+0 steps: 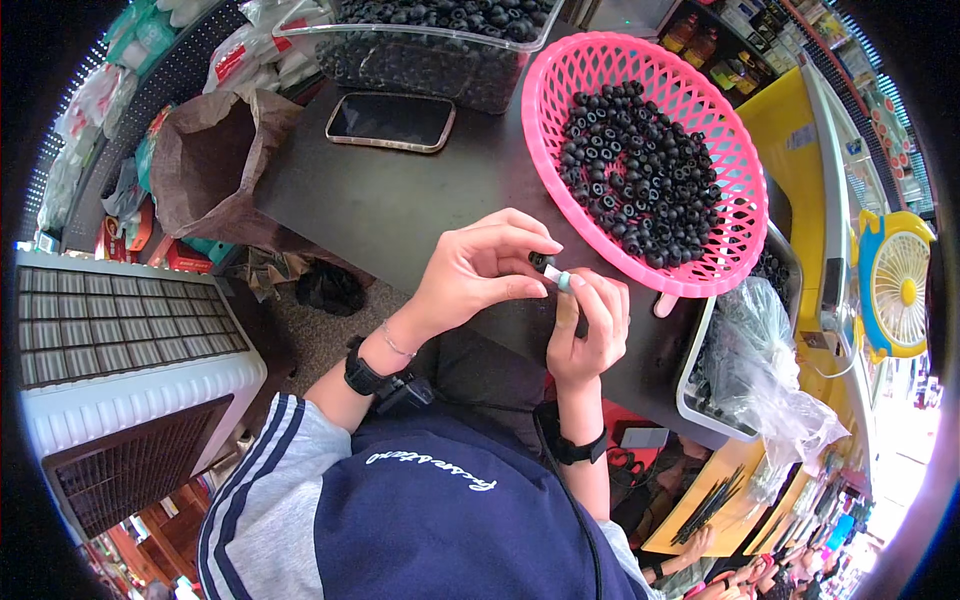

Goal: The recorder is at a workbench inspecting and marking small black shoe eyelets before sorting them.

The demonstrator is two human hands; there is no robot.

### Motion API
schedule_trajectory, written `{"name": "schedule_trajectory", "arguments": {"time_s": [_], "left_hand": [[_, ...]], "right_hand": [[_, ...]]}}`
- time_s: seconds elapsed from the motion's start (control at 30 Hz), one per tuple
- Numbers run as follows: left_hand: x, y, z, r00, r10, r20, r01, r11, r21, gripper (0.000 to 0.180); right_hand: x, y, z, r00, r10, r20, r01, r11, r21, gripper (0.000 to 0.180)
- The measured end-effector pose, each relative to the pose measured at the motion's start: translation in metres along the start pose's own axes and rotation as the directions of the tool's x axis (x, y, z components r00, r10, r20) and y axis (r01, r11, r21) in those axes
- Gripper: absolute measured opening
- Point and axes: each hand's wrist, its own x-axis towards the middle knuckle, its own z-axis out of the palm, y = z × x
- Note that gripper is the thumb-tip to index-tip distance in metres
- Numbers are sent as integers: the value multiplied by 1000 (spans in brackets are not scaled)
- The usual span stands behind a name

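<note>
My left hand (478, 268) and my right hand (592, 322) meet over the dark table (400, 200), just left of a pink basket (560, 75). A small black ring (541, 262) is pinched between my left thumb and fingertips. My right hand grips a short white and pale-teal piece (561, 280), whose end touches the black ring. The pink basket holds many black rings (640, 170) like it. Both wrists wear black bands.
A clear bin of black parts (430, 45) stands at the table's far edge, with a phone (390, 120) lying before it. A brown paper bag (215, 160) sits at the left. At the right are a white tray with a plastic bag (760, 370) and a yellow fan (900, 285). A white cooler (120, 340) stands to my left.
</note>
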Motion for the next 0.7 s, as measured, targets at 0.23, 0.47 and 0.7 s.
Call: {"name": "schedule_trajectory", "arguments": {"time_s": [0.23,0.47,0.7], "left_hand": [[-2,-4,2,996,67,-63,-61,994,90,28],[-5,-8,8,989,103,-109,-93,991,91,26],[-6,-10,14,987,85,-136,-76,995,69,23]], "right_hand": [[0,-1,0,1000,-18,17,18,1000,4,25],[-1,0,0,1000,-25,9,25,1000,13,27],[-3,4,4,998,-19,-66,22,998,50,30]]}}
